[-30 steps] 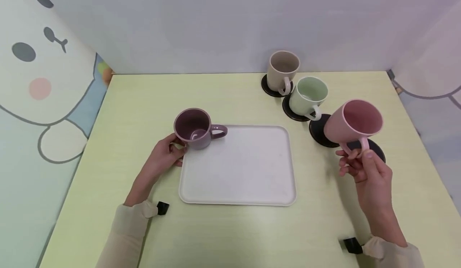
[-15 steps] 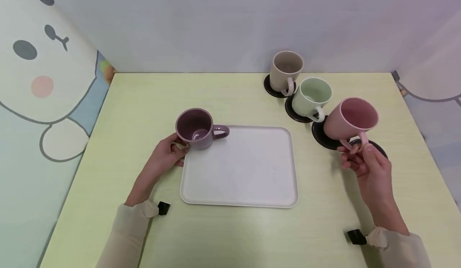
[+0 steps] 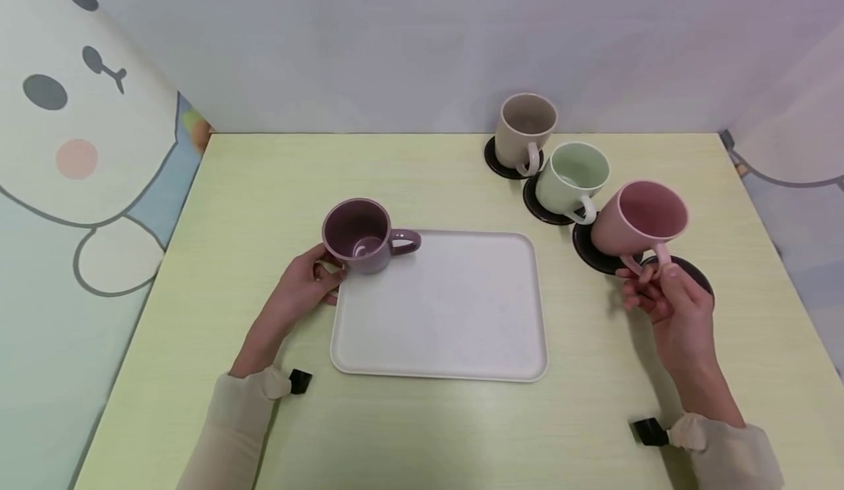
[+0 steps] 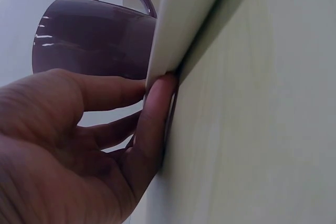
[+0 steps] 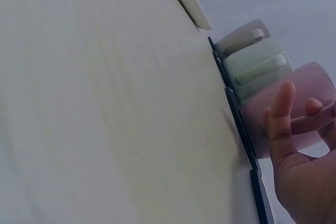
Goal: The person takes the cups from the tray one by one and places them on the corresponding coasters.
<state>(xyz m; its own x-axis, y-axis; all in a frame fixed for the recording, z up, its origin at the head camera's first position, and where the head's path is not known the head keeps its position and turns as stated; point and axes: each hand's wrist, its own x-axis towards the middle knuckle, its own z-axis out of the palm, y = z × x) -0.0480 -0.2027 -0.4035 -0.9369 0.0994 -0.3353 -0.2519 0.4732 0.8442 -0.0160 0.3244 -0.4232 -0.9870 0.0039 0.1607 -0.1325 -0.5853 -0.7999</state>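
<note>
My left hand (image 3: 300,288) pinches the left edge of the white tray (image 3: 442,310); in the left wrist view the thumb is above the rim (image 4: 170,30) and a finger beneath it. A purple mug (image 3: 372,255) stands upright at the tray's upper left corner, close to that hand, its handle to the right. My right hand (image 3: 686,321) pinches the handle of a pink mug (image 3: 616,232). This mug is over a black coaster (image 3: 585,247), its base at or very near the coaster (image 5: 242,132) in the right wrist view.
Behind the pink mug, a light green mug (image 3: 557,191) and a beige mug (image 3: 514,142) stand on black coasters. Another black coaster (image 3: 700,279) lies partly hidden behind my right hand. A wall (image 3: 356,50) borders the table's (image 3: 409,431) back edge.
My right hand has lowered the pink mug and moved it slightly left onto or close to the coaster. The left hand keeps its grip on the tray; the head view has shifted slightly.
</note>
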